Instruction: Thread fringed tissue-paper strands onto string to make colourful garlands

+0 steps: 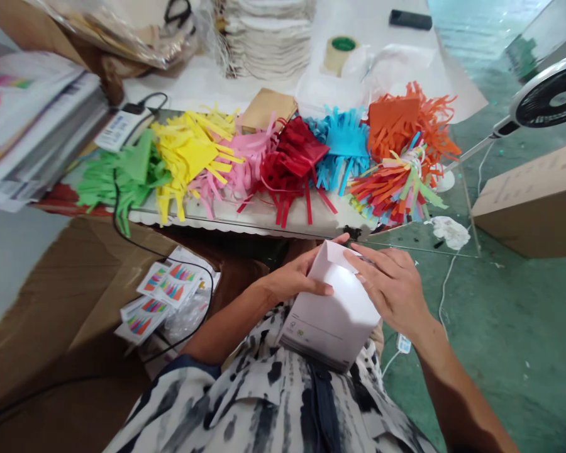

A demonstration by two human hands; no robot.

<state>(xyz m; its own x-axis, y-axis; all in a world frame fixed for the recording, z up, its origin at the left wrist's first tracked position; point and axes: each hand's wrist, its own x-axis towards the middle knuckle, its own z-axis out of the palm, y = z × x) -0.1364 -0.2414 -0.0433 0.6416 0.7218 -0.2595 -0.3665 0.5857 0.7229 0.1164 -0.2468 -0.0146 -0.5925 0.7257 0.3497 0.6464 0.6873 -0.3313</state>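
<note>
My left hand (299,275) and my right hand (389,283) both hold a white folded card box (332,308), its lower end resting against my patterned shirt. The left fingers press its side, and the right fingers spread over its upper corner. Just beyond my hands, fringed paper decorations lie in a row along the table edge: green (122,173), yellow (188,151), pink (238,167), red (292,163), blue (344,145) and orange (396,126). A multicoloured fringed bundle (396,189) lies over the orange one's lower part.
Printed cards (167,289) lie on a flattened cardboard sheet (99,283) at my left, crossed by a black cable (188,255). Stacked printed sheets (33,119), white paper bags (264,38), a tape roll (338,53), a fan (551,94) and a cardboard box (532,201) surround the table.
</note>
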